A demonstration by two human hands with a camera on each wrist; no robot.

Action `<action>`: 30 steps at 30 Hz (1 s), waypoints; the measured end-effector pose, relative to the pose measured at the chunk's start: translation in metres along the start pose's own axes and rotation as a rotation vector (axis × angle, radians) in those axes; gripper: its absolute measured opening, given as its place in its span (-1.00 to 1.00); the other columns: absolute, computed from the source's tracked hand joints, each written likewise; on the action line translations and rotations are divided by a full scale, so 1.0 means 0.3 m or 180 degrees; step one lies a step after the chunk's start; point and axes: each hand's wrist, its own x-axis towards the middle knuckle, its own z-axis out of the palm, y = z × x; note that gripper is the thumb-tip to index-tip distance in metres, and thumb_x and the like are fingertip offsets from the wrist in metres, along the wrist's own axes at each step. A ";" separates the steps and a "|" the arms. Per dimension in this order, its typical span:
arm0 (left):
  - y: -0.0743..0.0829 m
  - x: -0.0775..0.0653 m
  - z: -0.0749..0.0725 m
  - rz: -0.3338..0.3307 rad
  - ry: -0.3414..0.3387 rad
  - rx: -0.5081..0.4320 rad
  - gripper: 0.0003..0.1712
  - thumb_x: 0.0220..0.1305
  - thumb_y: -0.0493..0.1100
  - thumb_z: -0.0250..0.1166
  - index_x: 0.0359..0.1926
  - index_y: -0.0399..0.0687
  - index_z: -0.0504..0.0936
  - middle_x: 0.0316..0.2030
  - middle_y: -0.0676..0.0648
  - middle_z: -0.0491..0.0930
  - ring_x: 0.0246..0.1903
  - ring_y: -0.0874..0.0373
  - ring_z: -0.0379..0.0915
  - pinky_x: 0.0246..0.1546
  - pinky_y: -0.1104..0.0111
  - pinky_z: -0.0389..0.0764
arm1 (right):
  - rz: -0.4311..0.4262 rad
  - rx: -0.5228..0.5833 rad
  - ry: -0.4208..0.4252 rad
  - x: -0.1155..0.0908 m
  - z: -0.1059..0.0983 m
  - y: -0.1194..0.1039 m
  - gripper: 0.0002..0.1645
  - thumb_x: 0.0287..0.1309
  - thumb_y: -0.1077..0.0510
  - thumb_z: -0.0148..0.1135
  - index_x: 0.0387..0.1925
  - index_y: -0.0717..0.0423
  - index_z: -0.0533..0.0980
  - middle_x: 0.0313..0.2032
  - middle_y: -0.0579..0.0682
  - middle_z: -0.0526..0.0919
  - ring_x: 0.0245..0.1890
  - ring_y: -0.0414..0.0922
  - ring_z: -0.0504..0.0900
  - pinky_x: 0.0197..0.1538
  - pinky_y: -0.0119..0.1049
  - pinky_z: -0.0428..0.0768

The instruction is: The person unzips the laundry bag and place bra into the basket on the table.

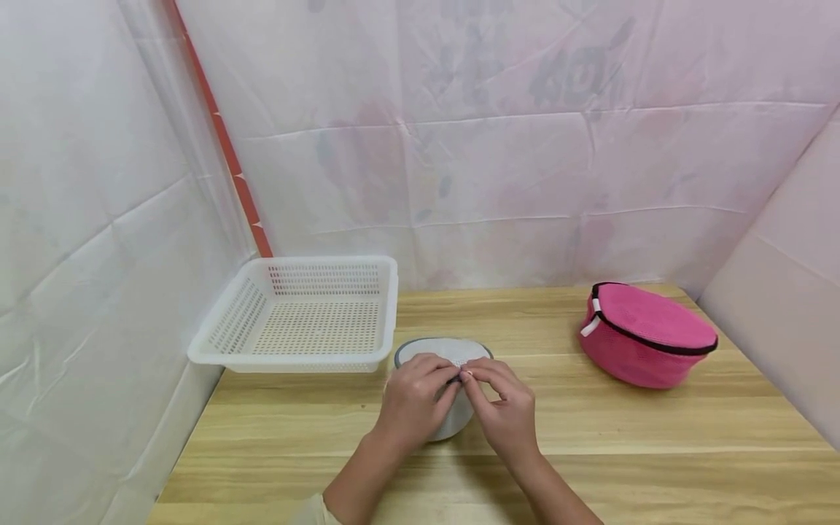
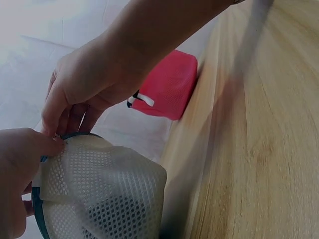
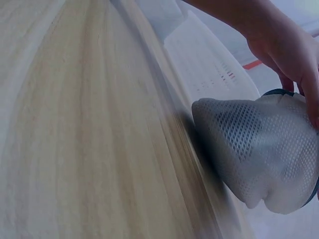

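The white mesh pouch (image 1: 441,364) sits on the wooden table (image 1: 656,437) just beside the white basket (image 1: 302,313). The left hand (image 1: 416,401) and right hand (image 1: 502,405) both pinch its dark rim. A pink pouch (image 1: 646,335) lies well apart.

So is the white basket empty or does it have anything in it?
Empty. The head view shows the basket with its perforated floor bare, nothing lying inside.

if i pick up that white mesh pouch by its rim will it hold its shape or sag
Probably sags somewhat: the white mesh pouch is soft netting, dimpled at its bottom. Its dark rim keeps an oval, so it likely has some stiffening. It looks light; both hands pinch it with fingertips.
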 end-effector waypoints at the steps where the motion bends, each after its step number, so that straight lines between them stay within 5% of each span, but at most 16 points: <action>1: 0.001 0.000 0.001 -0.0002 0.0013 -0.0014 -0.89 0.06 -0.15 0.40 -0.34 -0.02 0.74 -0.35 0.11 0.66 -0.23 0.24 0.56 -0.06 0.45 0.54 | -0.0034 -0.0013 0.0012 0.000 0.001 0.000 -0.76 -0.30 0.65 0.30 -0.50 0.39 0.61 -0.42 0.24 0.65 -0.33 0.08 0.62 -0.05 -0.51 0.55; 20: -0.022 -0.011 -0.007 -0.0195 0.0005 -0.0257 -0.90 0.04 -0.18 0.42 -0.36 -0.03 0.74 -0.35 0.11 0.67 -0.24 0.26 0.58 -0.10 0.44 0.57 | 0.0135 -0.0400 0.0104 0.002 -0.029 0.047 -0.79 -0.27 0.60 0.35 -0.50 0.36 0.63 -0.43 0.19 0.68 -0.31 0.11 0.65 0.00 -0.55 0.52; 30: -0.028 -0.012 -0.008 -0.0233 -0.0001 -0.0274 -0.91 0.04 -0.18 0.43 -0.36 -0.04 0.74 -0.35 0.10 0.67 -0.23 0.25 0.59 -0.10 0.43 0.58 | 0.0200 -0.0421 0.0089 -0.046 -0.046 0.145 -0.79 -0.19 0.47 0.41 -0.43 0.21 0.67 -0.36 0.08 0.71 -0.22 -0.10 0.66 0.05 -0.52 0.51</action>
